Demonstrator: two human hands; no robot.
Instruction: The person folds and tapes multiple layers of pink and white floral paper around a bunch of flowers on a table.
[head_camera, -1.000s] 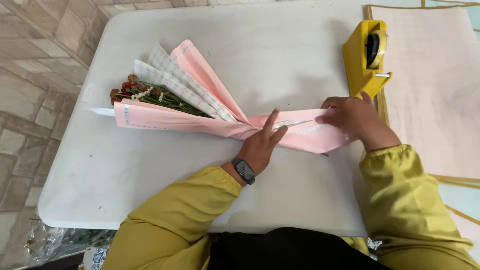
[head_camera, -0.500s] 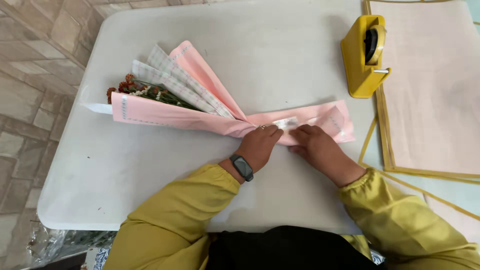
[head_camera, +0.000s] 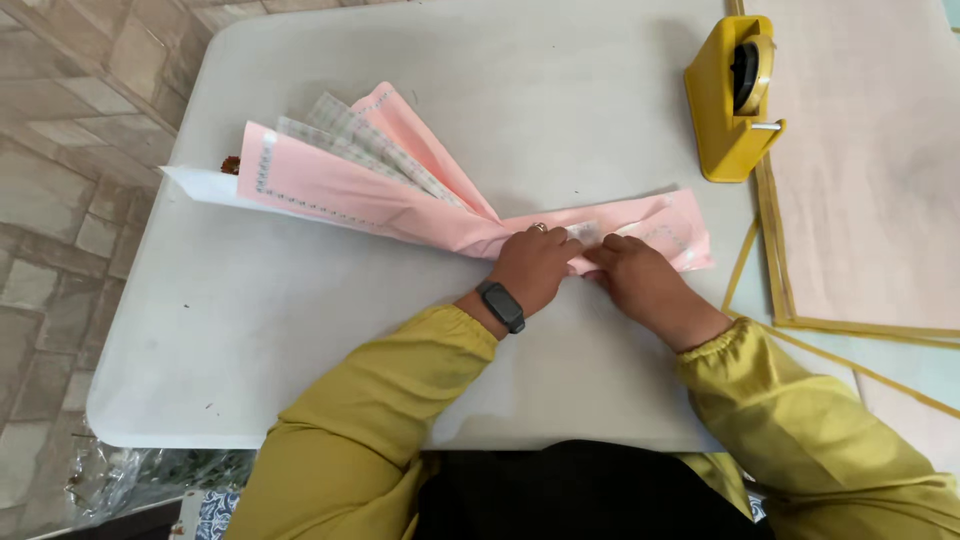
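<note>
Both my hands, left (head_camera: 535, 265) and right (head_camera: 640, 282), pinch the bouquet's (head_camera: 400, 195) pink neck mid-frame; yellow tape dispenser (head_camera: 730, 100) sits upper right, clear of them.

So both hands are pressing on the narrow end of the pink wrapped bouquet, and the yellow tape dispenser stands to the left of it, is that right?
Not quite. Both the left hand and the right hand do press the narrow end of the pink wrapped bouquet, but the head view shows the yellow tape dispenser to its right, not left.
</note>
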